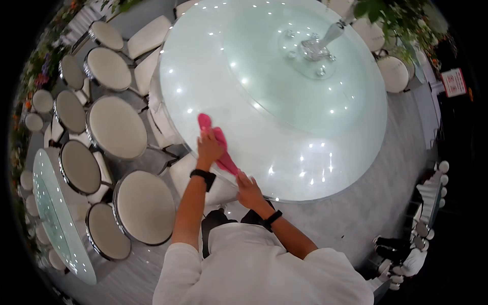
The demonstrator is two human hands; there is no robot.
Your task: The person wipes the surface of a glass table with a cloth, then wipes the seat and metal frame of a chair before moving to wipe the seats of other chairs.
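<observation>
A bright pink cloth (221, 147) lies bunched and stretched over the near left part of a round glass table top (203, 76). My left hand (209, 149) is on the cloth, its fingers closed over the upper part, and some pink sticks out beyond the fingertips. The lower end of the cloth runs to the table's near edge. There my right hand (249, 191) has its fingers closed at that end; the exact grip is partly hidden. Each wrist wears a black band.
A clear glass stand (315, 50) with small glass balls rises from the table's centre. White round-backed chairs (117, 127) crowd the left side. Another glass table (61, 218) stands at far left. Leaves (396, 20) hang at upper right. A person (406, 256) is at lower right.
</observation>
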